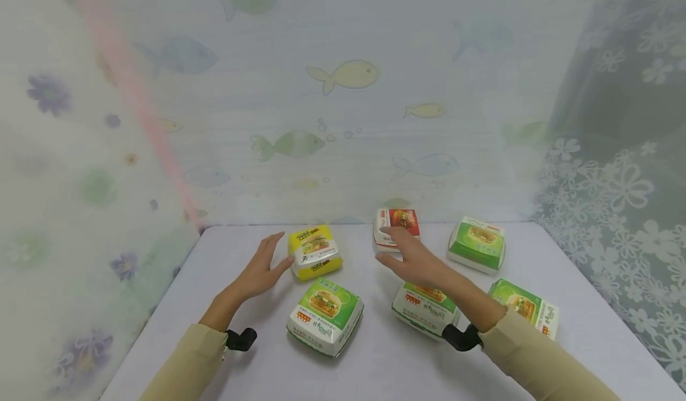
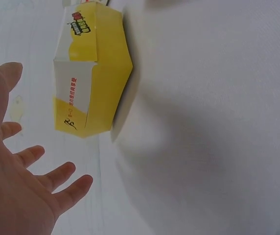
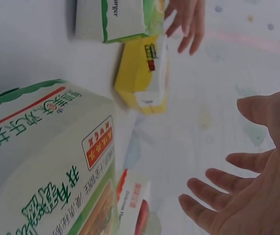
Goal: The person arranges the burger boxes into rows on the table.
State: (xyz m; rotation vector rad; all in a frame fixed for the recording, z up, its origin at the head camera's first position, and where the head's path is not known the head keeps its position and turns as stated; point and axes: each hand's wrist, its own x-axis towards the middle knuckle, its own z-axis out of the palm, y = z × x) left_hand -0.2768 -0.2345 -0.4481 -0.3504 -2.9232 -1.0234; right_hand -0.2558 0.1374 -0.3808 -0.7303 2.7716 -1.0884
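Note:
My left hand (image 1: 260, 274) hovers with spread fingers just left of a yellow and white burger box (image 1: 315, 252); in the left wrist view that yellow box (image 2: 93, 73) stands beyond the thumb. My right hand (image 1: 412, 261), fingers apart and holding nothing, hangs over the right half of the table. Behind it a red and white burger box (image 1: 399, 225) is partly covered by the fingers. Below its wrist lies a green and white burger box (image 1: 426, 311), which fills the lower left of the right wrist view. Another green box (image 1: 325, 317) sits front and centre.
Two more green burger boxes stand to the right, a rear one (image 1: 477, 244) and a front one (image 1: 525, 308) partly hidden by the right sleeve. The white table (image 1: 257, 371) ends at a fish-print curtain (image 1: 343, 121) behind. Flowered sheets hang at both sides.

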